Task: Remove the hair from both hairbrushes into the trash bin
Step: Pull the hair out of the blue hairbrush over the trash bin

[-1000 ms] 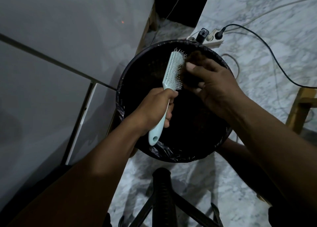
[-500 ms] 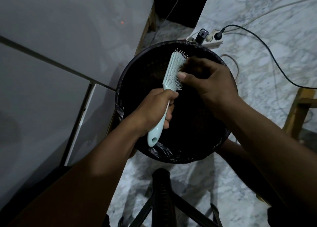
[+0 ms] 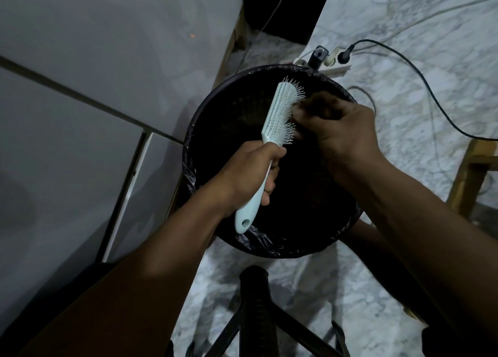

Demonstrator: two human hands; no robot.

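Note:
A pale mint hairbrush (image 3: 277, 114) is held over the round black trash bin (image 3: 204, 119), which has a black liner. My left hand (image 3: 248, 176) is shut on the brush handle, with the bristles facing right. My right hand (image 3: 339, 127) presses its curled fingers into the bristles around a dark tuft of hair (image 3: 318, 106). Only one hairbrush is in view.
A white power strip (image 3: 334, 63) with plugs and a black cable (image 3: 420, 82) lies on the marble floor behind the bin. A grey cabinet (image 3: 94, 87) stands at left, a wooden leg (image 3: 469, 173) at right, and a black stool part (image 3: 256, 302) below.
My right hand has slid left along the bristles and curled tighter on the hair. The brush and my left hand have barely moved.

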